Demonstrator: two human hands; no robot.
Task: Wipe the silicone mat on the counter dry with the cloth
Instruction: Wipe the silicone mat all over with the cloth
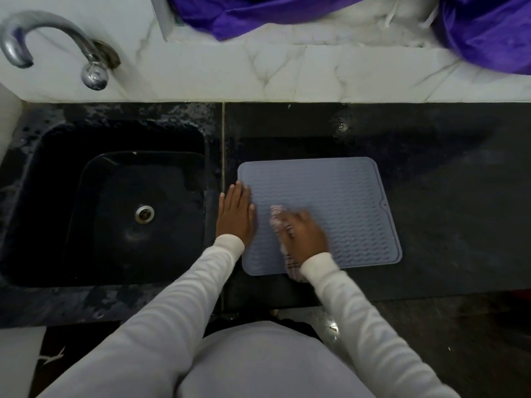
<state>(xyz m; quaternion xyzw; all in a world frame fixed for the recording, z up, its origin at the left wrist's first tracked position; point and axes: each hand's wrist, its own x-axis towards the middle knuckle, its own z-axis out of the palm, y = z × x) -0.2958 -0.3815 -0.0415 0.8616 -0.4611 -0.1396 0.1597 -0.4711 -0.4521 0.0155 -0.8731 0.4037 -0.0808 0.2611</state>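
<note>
A grey-blue ribbed silicone mat (339, 202) lies flat on the black counter (448, 196), just right of the sink. My left hand (235, 214) rests flat with straight fingers on the mat's left edge. My right hand (304, 235) is on the mat's lower left part, fingers curled over a pale striped cloth (278, 216). The cloth pokes out past the fingers and trails back under the wrist to the mat's near edge. That hand and the cloth are motion-blurred.
A black sink (57, 202) with a metal drain (144, 214) lies to the left, under a curved metal tap (57, 38). White marble wall runs behind the counter, with purple fabric (488, 33) hanging above. Wet patches show on the counter behind the mat.
</note>
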